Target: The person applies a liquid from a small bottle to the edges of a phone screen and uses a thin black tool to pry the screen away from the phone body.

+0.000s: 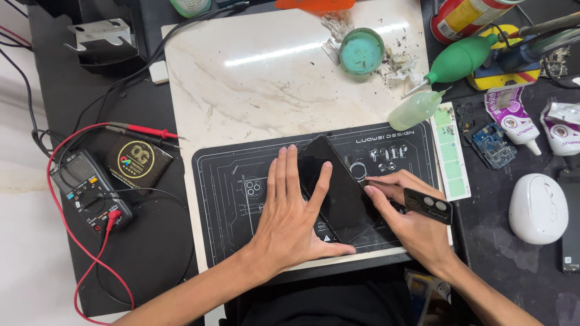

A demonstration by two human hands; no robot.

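Note:
A black smartphone (341,187) lies face down and slanted on a black printed work mat (229,199). My left hand (290,211) rests flat on the phone's left edge with fingers spread, holding it down. My right hand (402,211) sits at the phone's right edge and grips a small black card-like piece with camera-lens rings (429,206), its tip touching the phone's side.
The mat lies on a marble slab (260,78). A multimeter (90,192) with red leads and a black box (138,162) sit at the left. A round green tin (361,51), green blower bulb (462,59), squeeze bottle (417,110), glue tubes (516,121) and white mouse (538,208) lie at the right.

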